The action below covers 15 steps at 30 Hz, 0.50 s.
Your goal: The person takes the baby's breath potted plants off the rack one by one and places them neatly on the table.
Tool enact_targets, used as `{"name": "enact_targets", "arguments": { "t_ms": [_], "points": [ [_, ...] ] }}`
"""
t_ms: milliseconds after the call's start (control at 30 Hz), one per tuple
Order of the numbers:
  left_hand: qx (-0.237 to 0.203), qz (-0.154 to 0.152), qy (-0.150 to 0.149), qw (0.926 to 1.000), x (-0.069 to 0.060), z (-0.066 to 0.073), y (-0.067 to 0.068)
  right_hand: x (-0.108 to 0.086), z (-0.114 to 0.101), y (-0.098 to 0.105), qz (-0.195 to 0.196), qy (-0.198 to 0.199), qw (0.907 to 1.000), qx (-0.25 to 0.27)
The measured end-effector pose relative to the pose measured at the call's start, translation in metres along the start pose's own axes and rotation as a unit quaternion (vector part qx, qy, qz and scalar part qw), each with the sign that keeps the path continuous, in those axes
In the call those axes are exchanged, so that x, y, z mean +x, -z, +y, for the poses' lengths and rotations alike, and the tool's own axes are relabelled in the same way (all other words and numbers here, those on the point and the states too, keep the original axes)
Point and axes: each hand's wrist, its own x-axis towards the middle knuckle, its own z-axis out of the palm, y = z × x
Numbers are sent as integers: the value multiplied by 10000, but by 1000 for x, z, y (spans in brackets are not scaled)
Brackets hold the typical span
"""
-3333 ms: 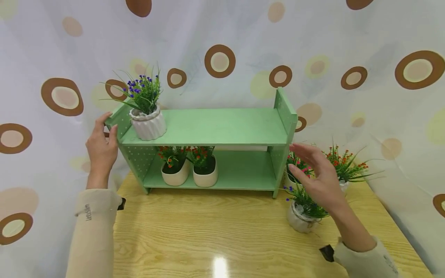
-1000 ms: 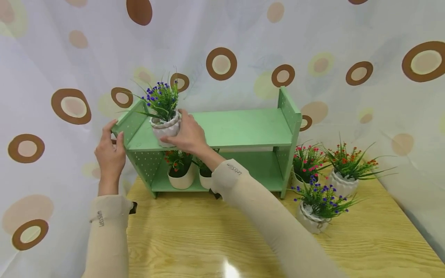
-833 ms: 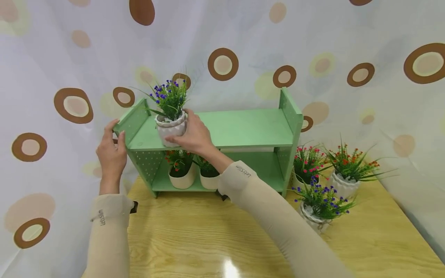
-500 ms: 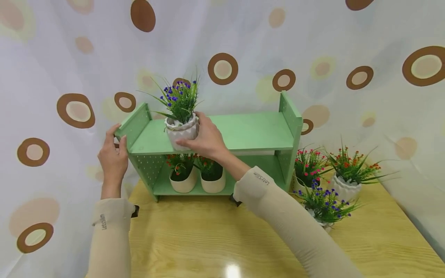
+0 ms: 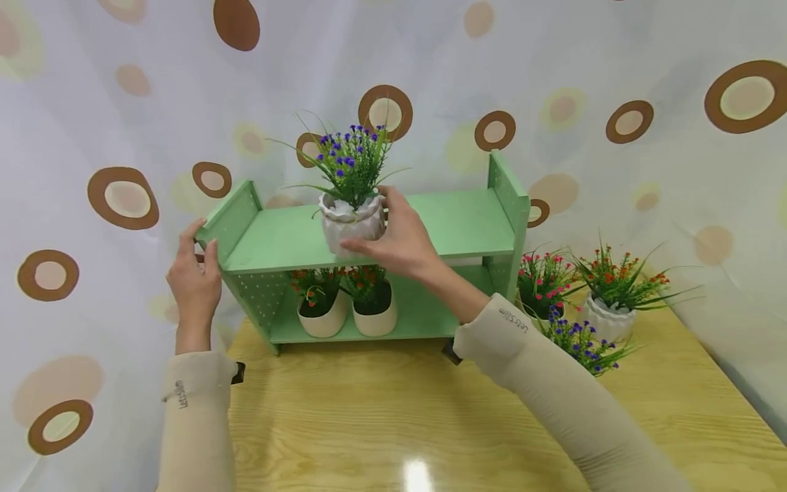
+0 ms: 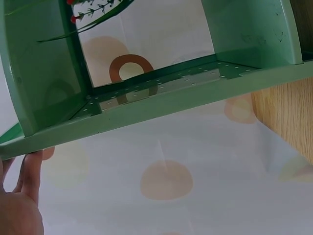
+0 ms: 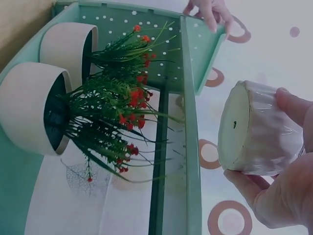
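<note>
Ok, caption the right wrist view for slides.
Right hand holds a pot, underside showing, near a shelf holding two potted plants.

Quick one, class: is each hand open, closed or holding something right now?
Left hand: closed, gripping the shelf by its left end.
Right hand: closed, holding a purple-flowered pot, its underside showing.

Left hand (image 5: 195, 279) in a bent-fingered grip, right hand (image 5: 402, 240) in a wider curved one, right forearm (image 5: 553, 386) aslant.
</note>
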Motion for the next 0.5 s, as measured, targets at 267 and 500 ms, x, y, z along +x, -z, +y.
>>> {"name": "enact_targets", "arguments": {
  "t_ms": [267, 500],
  "points": [
    [-10, -25, -31, 10000, 0, 0, 0, -23, 18, 20, 72, -132, 9998, 118],
    [-6, -6, -8, 10000, 0, 0, 1, -44, 31, 36, 51, -350, 9991, 240]
  ]
}}
